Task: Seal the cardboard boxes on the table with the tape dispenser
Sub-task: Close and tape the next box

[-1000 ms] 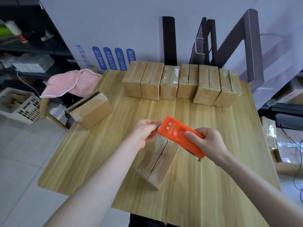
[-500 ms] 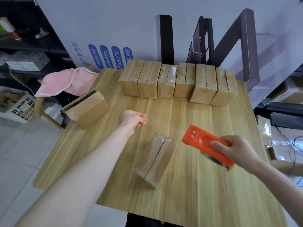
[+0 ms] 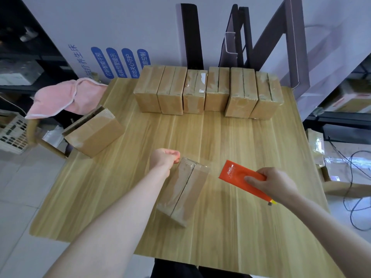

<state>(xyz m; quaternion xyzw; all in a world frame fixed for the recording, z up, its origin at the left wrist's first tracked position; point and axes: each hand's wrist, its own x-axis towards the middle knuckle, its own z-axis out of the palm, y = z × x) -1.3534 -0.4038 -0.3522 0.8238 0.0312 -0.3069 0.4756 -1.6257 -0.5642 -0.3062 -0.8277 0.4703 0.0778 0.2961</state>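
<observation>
Since the frame half a second earlier, the left hand (image 3: 163,157) has drawn back toward the near box (image 3: 183,189) and now sits at that box's far-left corner, while the right hand (image 3: 274,184) has carried the tape dispenser (image 3: 244,178) slightly nearer to the box. A second ago both hands met at the dispenser's serrated edge, directly over the box; they are now apart. Judgement: the tape end has probably been freed and the strip is about to be laid, but no loose tape can be made out in this view.

Left hand: curled into a loose fist, fingertips pressed toward the thumb as if pinching something small. Whether it holds a tape end cannot be told. It appears to touch or nearly touch the box corner.

Right hand: closed around the orange dispenser body, thumb laid along the top face. The dispenser is held in the air, just right of the box, with its blade end pointing far-left toward it.

The near box lies on the table (image 3: 241,227), centre-near, angled, with its flap seam on top running near to far. Six more boxes (image 3: 206,91) stand in a row at the far edge; most show glossy tape. One further box (image 3: 94,133) sits tilted at the left edge.

Judgement: sealing of the near box is pending.
</observation>
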